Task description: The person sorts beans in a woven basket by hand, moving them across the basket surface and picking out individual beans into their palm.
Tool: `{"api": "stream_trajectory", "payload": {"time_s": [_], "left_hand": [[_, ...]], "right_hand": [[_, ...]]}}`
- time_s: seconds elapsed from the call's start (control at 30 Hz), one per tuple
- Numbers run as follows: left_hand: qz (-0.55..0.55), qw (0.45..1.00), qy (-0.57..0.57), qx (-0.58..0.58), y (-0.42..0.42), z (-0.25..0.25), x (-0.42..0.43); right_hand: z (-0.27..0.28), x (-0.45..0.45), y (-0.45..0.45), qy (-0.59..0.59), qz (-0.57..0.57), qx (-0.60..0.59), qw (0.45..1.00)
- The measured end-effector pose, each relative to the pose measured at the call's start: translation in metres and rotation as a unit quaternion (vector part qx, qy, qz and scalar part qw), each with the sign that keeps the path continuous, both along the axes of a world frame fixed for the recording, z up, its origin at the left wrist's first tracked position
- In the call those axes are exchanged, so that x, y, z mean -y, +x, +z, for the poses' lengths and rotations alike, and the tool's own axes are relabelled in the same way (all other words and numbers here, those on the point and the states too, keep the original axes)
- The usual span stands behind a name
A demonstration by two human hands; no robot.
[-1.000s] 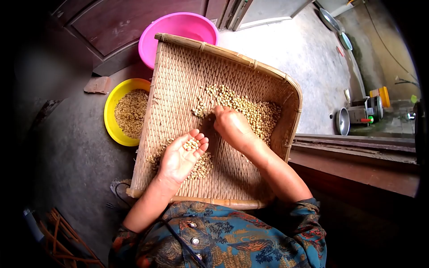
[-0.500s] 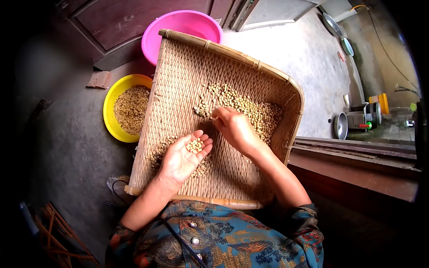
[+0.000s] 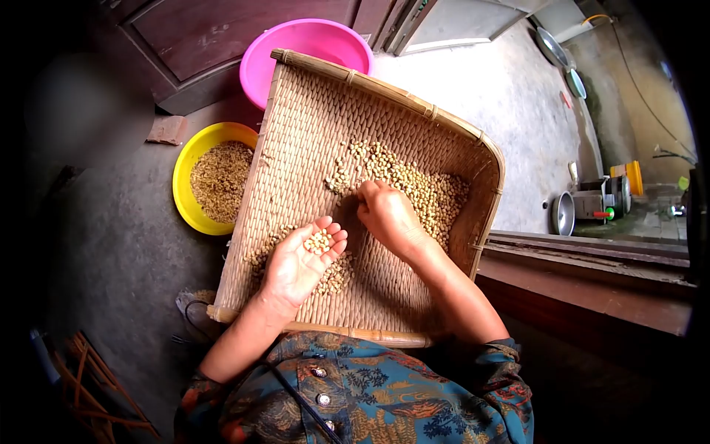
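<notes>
A woven bamboo winnowing basket (image 3: 299, 133) lies in front of my body with pale, bean-like seeds on it. My left hand (image 3: 287, 268) is palm up and slightly cupped, holding a small heap of seeds (image 3: 317, 242). Beneath and around that hand is a smaller spread of seeds (image 3: 335, 276). At the lower left edge of the larger seed pile (image 3: 436, 196), my right hand (image 3: 392, 218) has its fingers bent and pressed together, pointing down. Whatever its fingertips pinch, if anything, is hidden.
Left of the basket, a yellow basin (image 3: 183, 181) holds brownish grains. A pink basin (image 3: 307, 37) stands behind the basket's far corner. To the right are a wooden sill (image 3: 584, 285) and a metal bowl (image 3: 563, 213). A brick piece (image 3: 168, 129) lies on the floor.
My right hand has shifted slightly right and down, its fingers curled more tightly. My left hand stays cupped around the seeds. The whole view has moved a little.
</notes>
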State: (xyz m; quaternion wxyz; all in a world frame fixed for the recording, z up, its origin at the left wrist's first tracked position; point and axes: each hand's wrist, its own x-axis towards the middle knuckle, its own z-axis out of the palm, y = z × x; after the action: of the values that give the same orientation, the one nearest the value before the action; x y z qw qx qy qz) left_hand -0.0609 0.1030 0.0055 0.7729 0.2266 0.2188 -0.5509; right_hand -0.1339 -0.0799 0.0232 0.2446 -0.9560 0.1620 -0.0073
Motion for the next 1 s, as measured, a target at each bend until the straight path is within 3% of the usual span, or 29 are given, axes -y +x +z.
{"api": "stream_trajectory", "payload": {"time_s": [0.03,0.07,0.17,0.3,0.37,0.43,0.6,0.73,1.0], "left_hand": [[0.006,1.0,-0.001,0.003,0.0,0.002,0.001],[0.013,1.0,-0.001,0.006,0.0,0.005,0.001],[0.035,0.999,-0.009,-0.009,0.0,0.005,-0.002],[0.041,0.999,-0.003,0.0,0.004,0.007,-0.007],[0.056,0.998,-0.015,-0.004,0.007,0.011,-0.012],[0.068,0.998,-0.012,0.003,0.008,0.014,-0.016],[0.094,0.995,-0.042,-0.013,0.019,0.01,-0.026],[0.104,0.994,-0.035,-0.01,0.02,0.01,-0.029],[0.1,0.995,-0.028,-0.001,0.017,0.008,-0.028]], "right_hand": [[0.009,0.002,0.002,0.062,-0.011,0.04,0.997],[0.024,0.002,0.002,0.178,-0.022,-0.021,0.983],[0.04,-0.01,0.004,0.293,-0.017,0.001,0.956],[-0.001,-0.009,0.011,-0.04,0.025,0.043,0.998],[0.002,-0.021,0.006,0.002,0.054,-0.03,0.998],[0.0,-0.026,-0.005,-0.029,0.111,0.056,0.992],[0.005,-0.016,-0.008,0.001,0.054,-0.02,0.998],[0.011,-0.007,-0.001,0.029,0.003,-0.005,1.0],[0.001,-0.007,0.035,-0.052,0.076,0.021,0.996]]}}
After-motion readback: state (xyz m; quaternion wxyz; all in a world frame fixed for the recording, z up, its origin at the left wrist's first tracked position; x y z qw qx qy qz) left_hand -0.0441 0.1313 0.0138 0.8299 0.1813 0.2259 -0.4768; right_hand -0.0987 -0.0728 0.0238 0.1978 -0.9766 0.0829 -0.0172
